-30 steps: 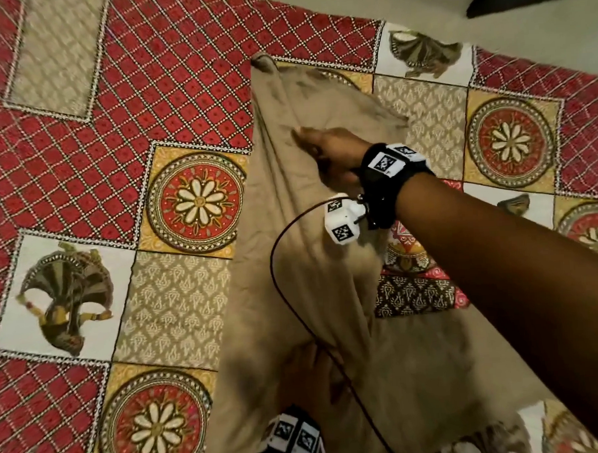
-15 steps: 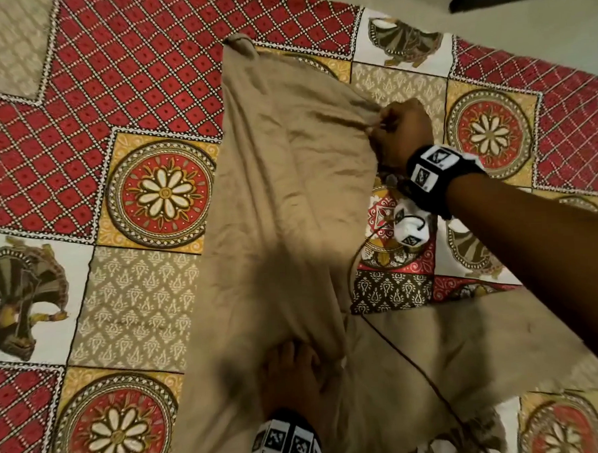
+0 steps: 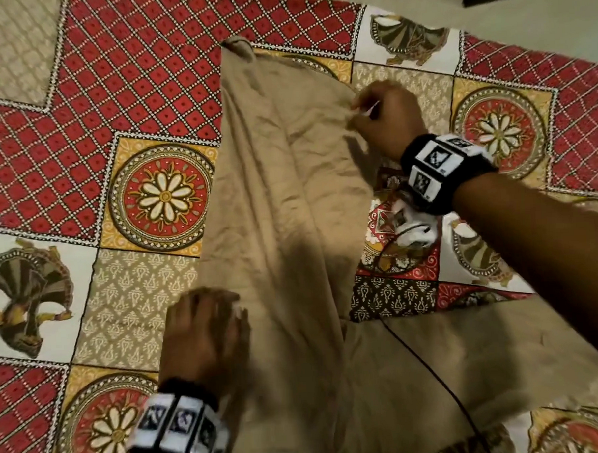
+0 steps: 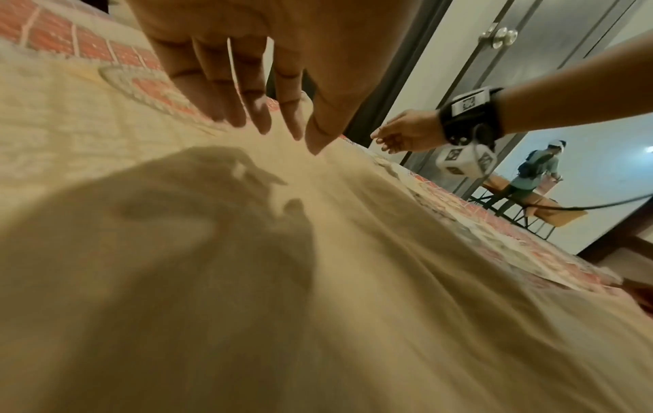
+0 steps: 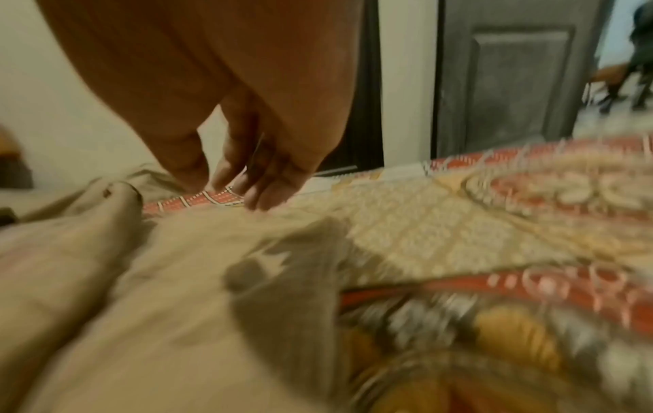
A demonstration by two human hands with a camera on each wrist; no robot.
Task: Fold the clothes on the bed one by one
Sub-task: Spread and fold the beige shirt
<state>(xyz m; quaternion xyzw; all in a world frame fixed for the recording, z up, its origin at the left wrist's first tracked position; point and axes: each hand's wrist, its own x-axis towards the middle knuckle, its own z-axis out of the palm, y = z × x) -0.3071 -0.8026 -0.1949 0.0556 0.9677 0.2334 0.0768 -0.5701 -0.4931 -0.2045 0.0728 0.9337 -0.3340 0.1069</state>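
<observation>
- I see one tan garment (image 3: 282,199) spread on the bed (image 3: 137,79), over a red and gold patterned bedspread (image 3: 159,194).
- The garment runs from the near edge of the head view up to a bunched tip near the far side; a second wide part spreads toward the near right.
- I cannot tell what kind of garment it is; it looks like trousers or a long cloth, creased and not yet squared.
- My left hand (image 3: 203,333) lies flat on the garment's near left part, fingers straight and slightly spread, pressing it to the bed.
- In the left wrist view the fingertips (image 4: 261,123) touch the cloth and curl round nothing.
- My right hand (image 3: 385,119) is at the garment's far right edge, fingers bent at the cloth there.
- The head view suggests a pinch on that edge. The right wrist view is blurred and shows the fingers (image 5: 261,192) nearly straight above the cloth, so I cannot tell whether they hold it.
- I judge the task to be at an early stage: this garment is being smoothed and straightened, and no finished fold shows.
- Still to do, as I judge it: lay the edges even, fold it over, set it aside.
- No other clothes and no folded pile are in view, so I cannot say how many remain.
</observation>
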